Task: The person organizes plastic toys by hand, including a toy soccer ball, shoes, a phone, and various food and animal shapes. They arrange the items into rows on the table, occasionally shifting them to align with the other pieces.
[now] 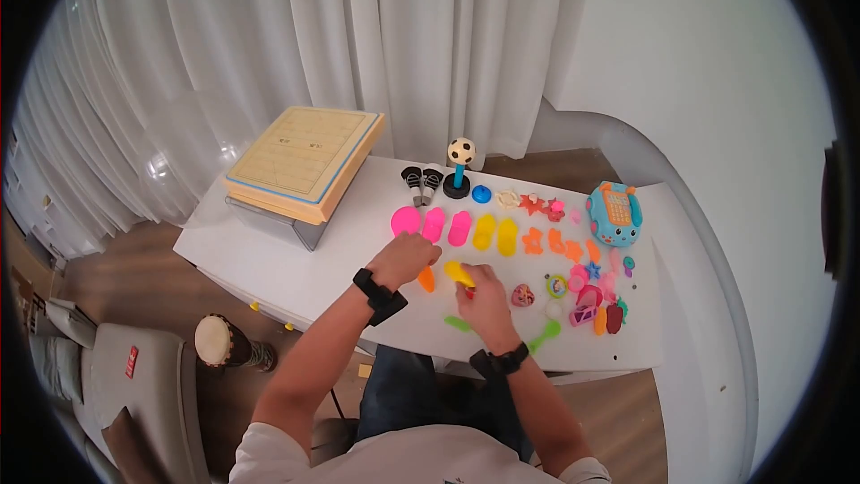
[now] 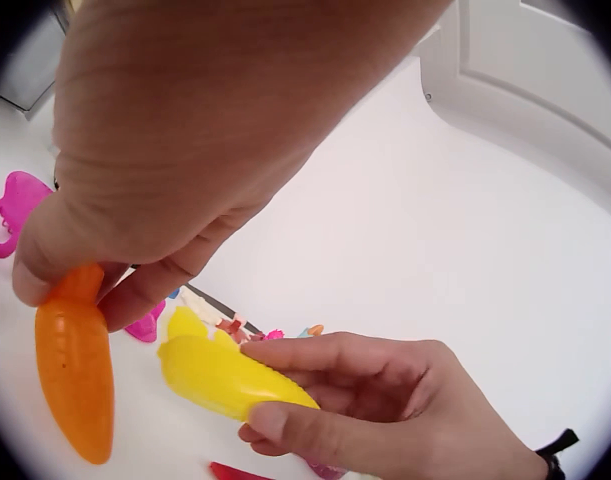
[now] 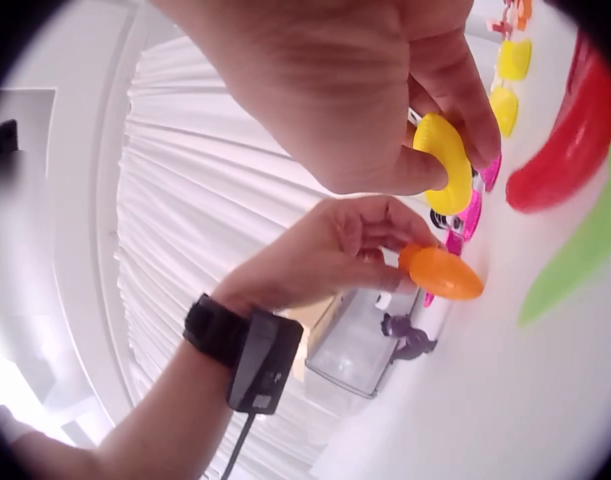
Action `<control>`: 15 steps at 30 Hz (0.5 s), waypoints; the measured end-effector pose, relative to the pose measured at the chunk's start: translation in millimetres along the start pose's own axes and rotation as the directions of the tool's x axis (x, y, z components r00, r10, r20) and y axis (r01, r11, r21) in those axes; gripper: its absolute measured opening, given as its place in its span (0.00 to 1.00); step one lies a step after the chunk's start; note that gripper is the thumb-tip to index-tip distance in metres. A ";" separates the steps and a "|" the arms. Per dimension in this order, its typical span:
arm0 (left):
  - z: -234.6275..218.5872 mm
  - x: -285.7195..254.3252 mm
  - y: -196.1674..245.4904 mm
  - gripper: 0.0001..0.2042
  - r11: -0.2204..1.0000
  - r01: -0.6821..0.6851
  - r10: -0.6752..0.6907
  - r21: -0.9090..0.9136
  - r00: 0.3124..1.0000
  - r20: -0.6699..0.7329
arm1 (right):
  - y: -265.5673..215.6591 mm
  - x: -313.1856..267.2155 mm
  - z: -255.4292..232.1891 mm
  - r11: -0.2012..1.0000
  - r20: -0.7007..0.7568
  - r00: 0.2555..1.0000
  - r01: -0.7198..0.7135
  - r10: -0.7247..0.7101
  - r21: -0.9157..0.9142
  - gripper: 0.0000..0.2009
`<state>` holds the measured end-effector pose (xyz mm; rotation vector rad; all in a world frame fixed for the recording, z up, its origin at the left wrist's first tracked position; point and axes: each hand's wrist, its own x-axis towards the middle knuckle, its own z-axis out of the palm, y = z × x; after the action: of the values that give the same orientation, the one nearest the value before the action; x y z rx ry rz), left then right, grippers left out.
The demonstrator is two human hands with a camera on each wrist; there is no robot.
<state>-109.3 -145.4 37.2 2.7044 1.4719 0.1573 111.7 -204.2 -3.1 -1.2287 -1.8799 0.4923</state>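
My left hand (image 1: 403,260) pinches an orange toy carrot (image 2: 75,380) by its narrow top between thumb and fingers, its body pointing down over the white table. Close to it on the right, my right hand (image 1: 485,305) holds a yellow corn-like toy (image 2: 230,380) with a ridged edge, thumb on one side and fingers on the other. In the right wrist view, a glossy red pepper-like toy (image 3: 565,150) and a light green elongated piece (image 3: 580,250) lie on the table beyond the right hand.
Pink discs (image 1: 406,220), yellow pieces (image 1: 485,233) and orange shapes (image 1: 533,240) lie in a row behind the hands. A blue toy phone (image 1: 616,213) stands at the right. A wooden board box (image 1: 305,161) on a stand occupies the left; a football toy (image 1: 461,152) stands at the back.
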 end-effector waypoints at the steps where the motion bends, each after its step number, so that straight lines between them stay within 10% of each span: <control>1: 0.8 1.6 -0.4 0.07 0.999 0.007 -0.005 -0.037 1.000 0.030 | -2.3 2.8 8.6 1.000 -0.004 1.000 0.005 -0.005 0.000 0.18; 5: 8.2 3.1 0.7 0.10 0.998 -0.024 0.026 -0.065 0.999 0.028 | -5.7 5.1 26.8 0.989 0.064 0.998 0.034 -0.025 -0.146 0.18; 8: 9.3 -12.7 7.3 0.13 0.986 -0.109 0.072 -0.125 0.959 -0.274 | -8.6 4.4 26.3 0.985 0.102 0.995 0.031 -0.014 -0.170 0.18; 10: -10.6 -36.0 35.4 0.17 0.981 0.092 -0.138 -0.174 0.952 -0.274 | -9.3 2.0 23.3 0.991 0.137 0.990 0.036 -0.018 -0.130 0.20; 15: 34.4 -73.8 89.5 0.20 0.950 0.091 -0.228 -0.300 0.857 -0.462 | -9.6 9.1 13.7 0.991 0.128 0.988 0.097 -0.084 -0.095 0.26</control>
<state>-70.5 -256.0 7.5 2.4047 1.6325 1.0282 93.5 -199.0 -0.7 -1.1952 -2.0782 0.4379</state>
